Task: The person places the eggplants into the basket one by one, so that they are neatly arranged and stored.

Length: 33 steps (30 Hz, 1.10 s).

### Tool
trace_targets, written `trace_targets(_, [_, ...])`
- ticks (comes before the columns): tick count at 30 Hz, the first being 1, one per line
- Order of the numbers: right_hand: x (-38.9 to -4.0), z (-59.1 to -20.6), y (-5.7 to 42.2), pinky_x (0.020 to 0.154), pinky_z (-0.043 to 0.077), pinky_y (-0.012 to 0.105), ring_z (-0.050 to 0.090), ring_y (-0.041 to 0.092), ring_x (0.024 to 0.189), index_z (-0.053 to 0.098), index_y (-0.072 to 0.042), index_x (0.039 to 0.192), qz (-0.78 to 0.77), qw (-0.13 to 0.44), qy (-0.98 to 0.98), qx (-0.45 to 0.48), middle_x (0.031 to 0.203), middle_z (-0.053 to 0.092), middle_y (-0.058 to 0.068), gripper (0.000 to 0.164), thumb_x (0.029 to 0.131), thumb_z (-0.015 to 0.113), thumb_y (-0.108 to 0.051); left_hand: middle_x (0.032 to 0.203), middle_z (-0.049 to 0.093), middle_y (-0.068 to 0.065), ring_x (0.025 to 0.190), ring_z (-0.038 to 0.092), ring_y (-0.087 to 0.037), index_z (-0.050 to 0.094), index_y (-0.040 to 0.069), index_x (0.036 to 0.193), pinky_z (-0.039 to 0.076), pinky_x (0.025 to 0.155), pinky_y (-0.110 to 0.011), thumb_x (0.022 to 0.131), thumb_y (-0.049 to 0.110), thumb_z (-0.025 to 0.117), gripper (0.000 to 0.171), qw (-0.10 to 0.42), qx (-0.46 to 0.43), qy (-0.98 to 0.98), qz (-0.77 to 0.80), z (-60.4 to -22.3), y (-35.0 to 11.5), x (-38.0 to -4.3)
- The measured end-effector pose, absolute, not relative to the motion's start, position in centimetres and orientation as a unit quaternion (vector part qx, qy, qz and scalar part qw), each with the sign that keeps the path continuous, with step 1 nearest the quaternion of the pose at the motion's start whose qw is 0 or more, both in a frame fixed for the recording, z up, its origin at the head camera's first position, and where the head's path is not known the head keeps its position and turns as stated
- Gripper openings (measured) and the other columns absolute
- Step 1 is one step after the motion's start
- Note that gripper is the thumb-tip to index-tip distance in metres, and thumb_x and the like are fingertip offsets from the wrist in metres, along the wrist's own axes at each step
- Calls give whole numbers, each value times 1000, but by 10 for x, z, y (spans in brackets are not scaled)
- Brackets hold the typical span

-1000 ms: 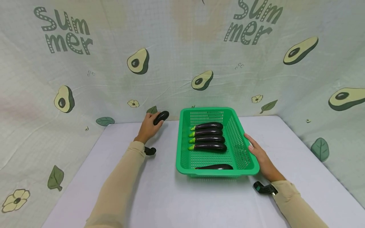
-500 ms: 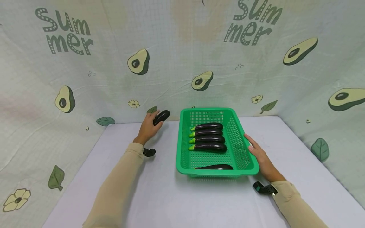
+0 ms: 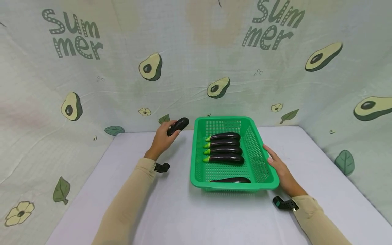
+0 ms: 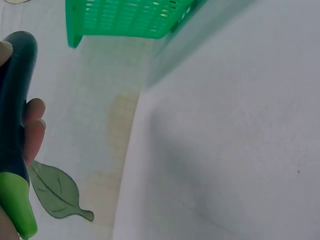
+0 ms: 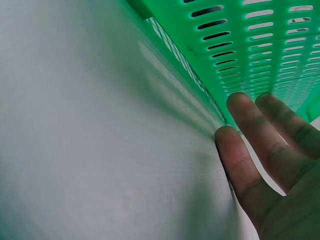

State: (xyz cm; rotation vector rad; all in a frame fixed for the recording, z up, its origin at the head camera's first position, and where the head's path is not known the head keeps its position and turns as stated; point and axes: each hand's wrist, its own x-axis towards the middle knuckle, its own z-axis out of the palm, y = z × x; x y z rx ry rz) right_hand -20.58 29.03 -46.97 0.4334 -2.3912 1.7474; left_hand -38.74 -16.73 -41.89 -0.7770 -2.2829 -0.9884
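My left hand [image 3: 162, 140] grips a dark purple eggplant [image 3: 178, 126] above the table, left of the green basket [image 3: 196, 170]. In the left wrist view that eggplant [image 4: 14, 105] shows its bright green stem end, with fingertips curled behind it. Several eggplants [image 3: 226, 159] lie in a row inside the basket, stems to the left. Another eggplant [image 3: 234, 180] lies near the basket's front wall, partly hidden by the rim. My right hand [image 3: 283, 172] touches the basket's right side; in the right wrist view, its nearly straight fingers [image 5: 250, 120] rest against the slotted wall.
A white-covered table [image 3: 232, 217] lies under everything. Behind it hangs a printed cloth [image 3: 183, 61] with avocados, leaves and lettering. Both wrists wear black straps, and the sleeves are beige.
My left hand has moved slightly right with the eggplant, towards the basket. The right hand and the basket stay in place; the head view has shifted a little.
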Motion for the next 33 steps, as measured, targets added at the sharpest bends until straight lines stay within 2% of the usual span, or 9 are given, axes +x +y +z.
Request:
trace_targets(3, [-204, -470, 290, 111, 15, 29, 7, 28, 149, 18, -25, 162, 583, 66, -798, 139, 167, 9, 9, 54, 111, 31, -29, 119, 62, -15, 100, 57, -27, 60, 6, 135, 50, 82, -46, 96, 21, 70, 44, 264, -292, -845, -362, -417, -166, -385])
trace_targets(5, [-203, -470, 289, 111, 16, 31, 8, 30, 149, 17, -25, 162, 582, 63, -799, 136, 167, 9, 9, 54, 111, 31, -29, 120, 61, -15, 99, 57, -27, 60, 7, 136, 50, 81, -45, 95, 20, 68, 44, 259, -295, -846, -360, -415, -165, -384])
trace_targets(8, [-203, -469, 290, 108, 19, 24, 11, 26, 148, 18, -25, 162, 580, 67, -800, 137, 167, 10, 9, 53, 111, 31, -30, 121, 61, -15, 98, 57, -26, 59, 8, 139, 50, 79, -44, 95, 18, 65, 46, 249, -299, -846, -364, -411, -163, -382])
trace_targets(12, [-206, -469, 291, 101, 22, 11, 17, 11, 144, 19, -23, 162, 583, 78, -795, 147, 166, 12, 11, 53, 111, 31, -28, 124, 60, -15, 97, 56, -27, 58, 10, 140, 49, 78, -44, 94, 18, 63, 47, 242, -295, -848, -368, -405, -161, -380])
trace_targets(17, [-207, -470, 292, 97, 24, 9, 21, 0, 138, 18, -23, 162, 584, 78, -794, 149, 166, 11, 13, 53, 111, 31, -28, 128, 60, -13, 100, 57, -26, 57, 12, 141, 50, 81, -45, 95, 23, 61, 47, 233, -285, -857, -360, -400, -159, -376])
trace_targets(28, [-206, -471, 292, 96, 25, 10, 22, 3, 138, 18, -25, 162, 583, 72, -797, 144, 165, 12, 13, 53, 111, 31, -30, 131, 59, -11, 101, 56, -25, 57, 13, 142, 50, 80, -43, 98, 23, 58, 45, 199, -291, -855, -381, -395, -154, -372])
trace_targets(33, [-206, -470, 292, 97, 26, 11, 19, 16, 143, 18, -27, 162, 582, 66, -798, 140, 166, 11, 12, 53, 111, 31, -32, 134, 58, -11, 106, 56, -25, 57, 16, 143, 52, 82, -44, 99, 23, 57, 44, 173, -278, -852, -407, -391, -152, -370])
